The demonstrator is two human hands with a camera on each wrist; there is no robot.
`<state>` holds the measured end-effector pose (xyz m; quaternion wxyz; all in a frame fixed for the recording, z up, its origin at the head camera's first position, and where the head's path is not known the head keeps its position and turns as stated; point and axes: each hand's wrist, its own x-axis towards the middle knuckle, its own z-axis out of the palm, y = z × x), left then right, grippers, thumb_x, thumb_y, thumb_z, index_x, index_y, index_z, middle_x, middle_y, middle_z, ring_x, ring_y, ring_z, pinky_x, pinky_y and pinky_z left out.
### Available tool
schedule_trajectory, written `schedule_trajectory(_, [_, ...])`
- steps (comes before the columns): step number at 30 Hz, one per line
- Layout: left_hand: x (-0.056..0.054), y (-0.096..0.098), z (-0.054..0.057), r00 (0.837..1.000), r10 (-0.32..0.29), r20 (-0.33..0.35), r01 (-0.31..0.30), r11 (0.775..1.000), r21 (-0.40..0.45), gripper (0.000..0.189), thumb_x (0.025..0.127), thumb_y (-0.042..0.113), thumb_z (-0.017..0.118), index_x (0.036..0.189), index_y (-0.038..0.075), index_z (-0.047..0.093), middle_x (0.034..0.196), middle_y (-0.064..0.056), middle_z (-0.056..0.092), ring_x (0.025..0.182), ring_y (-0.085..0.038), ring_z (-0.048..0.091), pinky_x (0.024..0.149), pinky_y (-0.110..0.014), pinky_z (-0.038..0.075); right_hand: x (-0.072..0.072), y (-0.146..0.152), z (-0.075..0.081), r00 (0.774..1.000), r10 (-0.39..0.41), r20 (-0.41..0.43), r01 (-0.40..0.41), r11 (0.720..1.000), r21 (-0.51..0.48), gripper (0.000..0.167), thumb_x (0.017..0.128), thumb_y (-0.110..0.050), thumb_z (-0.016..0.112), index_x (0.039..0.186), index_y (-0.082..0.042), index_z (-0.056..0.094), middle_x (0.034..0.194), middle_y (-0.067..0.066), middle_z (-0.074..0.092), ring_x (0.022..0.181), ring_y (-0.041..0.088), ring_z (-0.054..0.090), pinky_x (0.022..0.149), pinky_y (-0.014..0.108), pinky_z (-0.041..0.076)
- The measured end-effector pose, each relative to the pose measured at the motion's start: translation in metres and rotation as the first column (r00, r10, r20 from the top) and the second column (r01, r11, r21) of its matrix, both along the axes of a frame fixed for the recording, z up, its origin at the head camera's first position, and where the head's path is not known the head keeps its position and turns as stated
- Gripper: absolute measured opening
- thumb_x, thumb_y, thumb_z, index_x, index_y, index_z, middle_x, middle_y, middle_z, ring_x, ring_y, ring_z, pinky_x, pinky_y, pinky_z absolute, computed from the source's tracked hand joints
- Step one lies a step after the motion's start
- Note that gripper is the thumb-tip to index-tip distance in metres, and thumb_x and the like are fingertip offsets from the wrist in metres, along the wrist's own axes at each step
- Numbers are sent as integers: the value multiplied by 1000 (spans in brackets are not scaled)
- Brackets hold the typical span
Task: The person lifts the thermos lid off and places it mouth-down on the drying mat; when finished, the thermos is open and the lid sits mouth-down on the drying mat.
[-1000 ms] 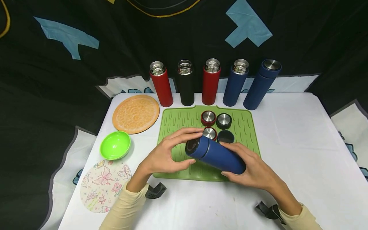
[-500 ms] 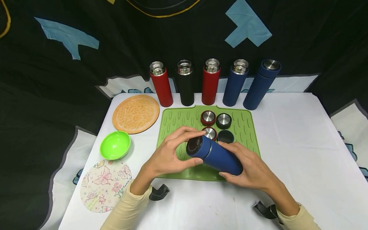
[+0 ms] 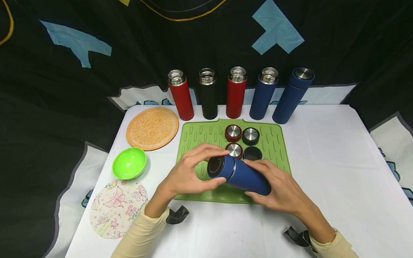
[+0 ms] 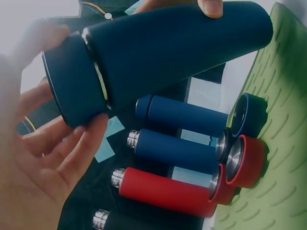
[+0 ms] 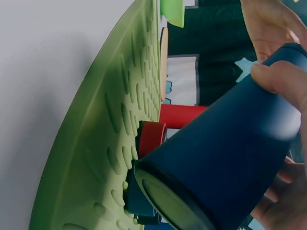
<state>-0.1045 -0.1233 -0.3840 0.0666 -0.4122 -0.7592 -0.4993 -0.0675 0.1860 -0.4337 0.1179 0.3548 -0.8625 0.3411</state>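
Above the green mat (image 3: 200, 134): blue flask (image 3: 246, 175) held horizontally in both hands.
Left hand (image 3: 187, 175) grips the flask's lid (image 3: 221, 166) with curled fingers; right hand (image 3: 277, 188) wraps the body. Four loose caps (image 3: 242, 141) lie on the mat just behind.

Matt blue flask (image 3: 243, 174) with smooth rubbery coat, ribbed green silicone mat (image 3: 200, 134), brushed shiny metal caps (image 3: 233, 131), glossy green plastic bowl (image 3: 129, 163), white cloth on desk (image 3: 338, 161)
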Motion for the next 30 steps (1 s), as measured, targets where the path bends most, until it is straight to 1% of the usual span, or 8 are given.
schedule_trajectory(5, [3, 6, 3, 994, 108, -23, -109, 993, -37, 56, 84, 28, 90, 136, 13, 73, 125, -5, 73, 112, -18, 70, 80, -28, 63, 1, 1, 2, 998, -59, -13, 59, 998, 32, 96, 74, -33, 97, 158, -19, 53, 135, 11, 64, 115, 27, 69, 88, 51, 63])
schedule_trajectory(10, [5, 10, 4, 982, 186, 29, -185, 981, -53, 53, 85, 28, 88, 134, 15, 74, 115, -2, 73, 102, -15, 71, 76, -25, 64, 1, -1, 3, 993, -113, -40, 115, 992, 55, 100, 69, -29, 100, 158, -21, 55, 133, 12, 64, 116, 30, 68, 90, 53, 63])
schedule_trajectory(13, [5, 9, 5, 981, 175, 84, -168, 982, -87, 58, 87, 30, 88, 142, 19, 70, 123, 0, 71, 111, -14, 69, 82, -29, 64, 0, -1, 2, 990, -127, -55, 130, 990, 52, 100, 69, -28, 100, 158, -22, 55, 131, 12, 65, 115, 30, 69, 89, 53, 63])
schedule_trajectory(17, [3, 1, 6, 992, 59, 115, -42, 989, -140, 75, 87, 25, 91, 155, 21, 60, 147, -1, 62, 133, -19, 61, 98, -37, 61, 0, 1, 0, 992, -118, -54, 120, 992, 37, 100, 67, -28, 101, 157, -22, 56, 129, 11, 65, 112, 28, 69, 87, 52, 64])
schedule_trajectory(19, [1, -2, 6, 994, 7, 109, 10, 988, -152, 78, 86, 22, 92, 157, 20, 58, 149, -1, 60, 136, -19, 59, 102, -38, 59, 0, 2, -1, 993, -110, -54, 112, 993, 35, 99, 68, -28, 101, 156, -21, 57, 128, 10, 65, 111, 27, 69, 86, 52, 63])
schedule_trajectory(21, [0, -3, 4, 995, -14, 97, 29, 987, -156, 77, 85, 21, 92, 155, 18, 59, 146, -2, 62, 133, -19, 61, 103, -37, 58, 1, 2, -2, 993, -102, -53, 104, 994, 37, 97, 68, -29, 100, 155, -21, 58, 128, 9, 65, 110, 26, 69, 86, 51, 63])
schedule_trajectory(26, [0, 3, 0, 994, 49, 97, -38, 994, -106, 68, 84, 24, 91, 146, 16, 67, 132, -3, 68, 120, -18, 67, 88, -32, 63, 3, 2, -4, 992, -117, -48, 119, 992, 45, 98, 68, -29, 100, 156, -21, 57, 127, 9, 65, 109, 26, 69, 84, 50, 64])
schedule_trajectory(30, [3, 6, 1, 983, 142, 112, -138, 989, -47, 60, 84, 26, 88, 140, 14, 69, 121, -3, 68, 108, -18, 69, 80, -30, 65, 3, 4, -3, 986, -150, -71, 154, 986, 62, 101, 66, -27, 102, 156, -21, 57, 128, 12, 65, 110, 29, 70, 83, 52, 64])
